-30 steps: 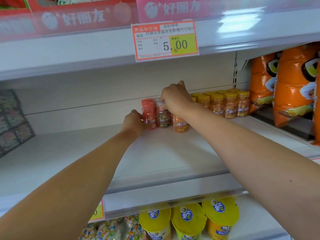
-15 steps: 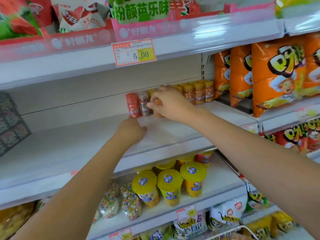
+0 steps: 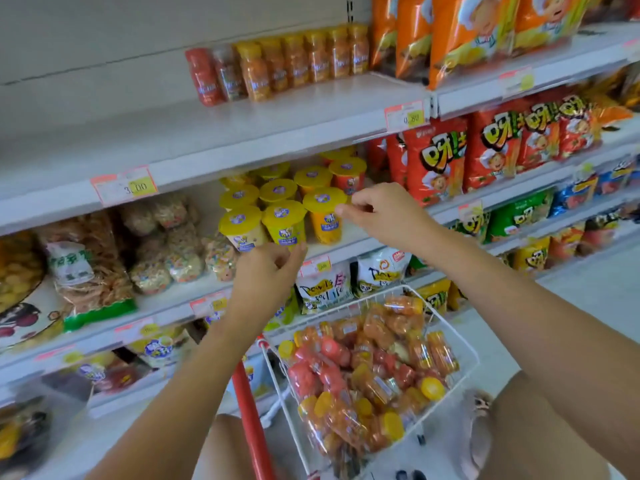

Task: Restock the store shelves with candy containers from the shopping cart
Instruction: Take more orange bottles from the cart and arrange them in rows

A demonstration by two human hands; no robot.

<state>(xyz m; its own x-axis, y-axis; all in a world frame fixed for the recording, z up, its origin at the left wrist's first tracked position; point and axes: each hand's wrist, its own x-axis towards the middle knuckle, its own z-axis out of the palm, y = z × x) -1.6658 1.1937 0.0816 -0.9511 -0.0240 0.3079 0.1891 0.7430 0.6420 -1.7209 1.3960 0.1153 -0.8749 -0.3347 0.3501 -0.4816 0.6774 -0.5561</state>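
- White metal shelves (image 3: 242, 133) run in tiers above and below the left hand (image 3: 263, 271) and the right hand (image 3: 384, 216).
- A pale back panel (image 3: 104, 36) closes the top tier, up and left of both hands.
- Price tags (image 3: 124, 185) sit on the shelf edges.
- A pale, evenly lit floor (image 3: 595, 292) lies right of the right hand.

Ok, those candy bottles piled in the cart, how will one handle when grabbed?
Probably stiff and light: small clear plastic bottles with caps. Round, so one may roll if laid sideways. The loose heap in the cart could shift as you pull one.
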